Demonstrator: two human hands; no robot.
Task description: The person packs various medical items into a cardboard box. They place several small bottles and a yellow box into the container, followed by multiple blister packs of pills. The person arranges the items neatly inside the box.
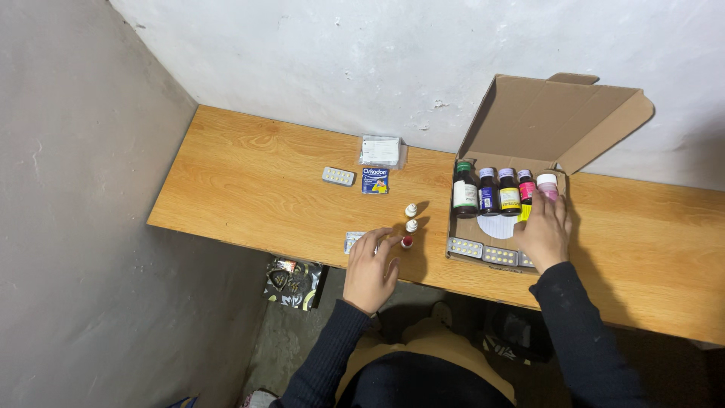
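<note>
I see left hand [370, 264] resting loose on a blister strip [353, 240] on the worktop [249, 189]; right hand [545, 227] inside the cardboard box [544, 113], fingers closing on the pink-capped bottle [547, 184], grip not confirmed.

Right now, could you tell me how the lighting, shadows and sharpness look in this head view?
Head view: soft, even light on the wooden table, no harsh glare. The three small dropper bottles cast short shadows to the right; the cardboard box shades the wall beside its flap. Left hand and right hand look sharp, the floor below is dim, and the table edges bow slightly from the wide lens.
</note>
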